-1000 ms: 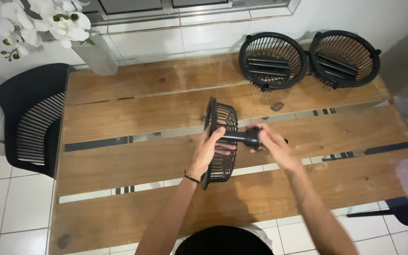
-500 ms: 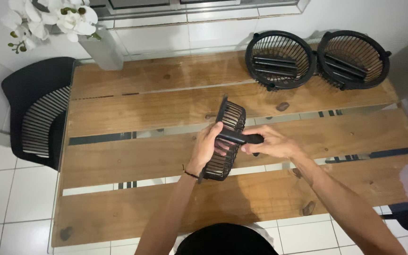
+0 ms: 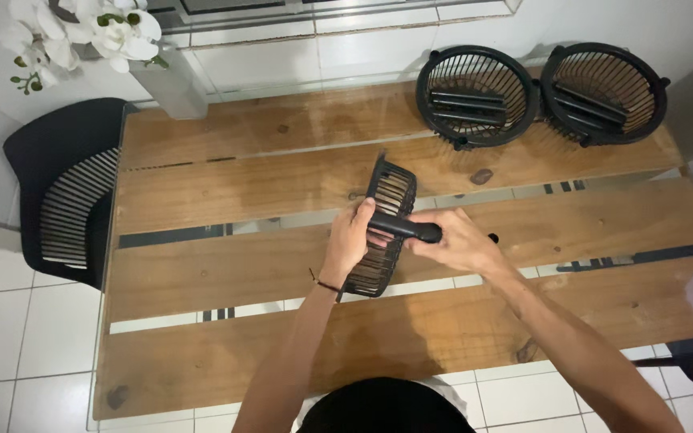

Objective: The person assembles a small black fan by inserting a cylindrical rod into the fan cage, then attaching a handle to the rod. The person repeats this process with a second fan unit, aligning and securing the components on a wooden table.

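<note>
A black slatted basket (image 3: 387, 200) is tipped on its side above the middle of the wooden table (image 3: 226, 208). My left hand (image 3: 352, 242) grips its rim from the left. A black rod (image 3: 407, 228) sticks out of the basket's underside toward the right. My right hand (image 3: 457, 243) is closed around the rod's thick end. A small dark part (image 3: 492, 238) pokes out past my right hand; what it is cannot be made out.
Two more black slatted baskets (image 3: 475, 95) (image 3: 605, 87) stand upright at the table's far right, each with dark rods inside. A grey vase of white flowers (image 3: 172, 84) stands at the far left corner. A black chair (image 3: 62, 192) sits left of the table.
My hands and the basket have shifted slightly away from me. My right hand has turned on the rod. The camera view has drifted a little.
</note>
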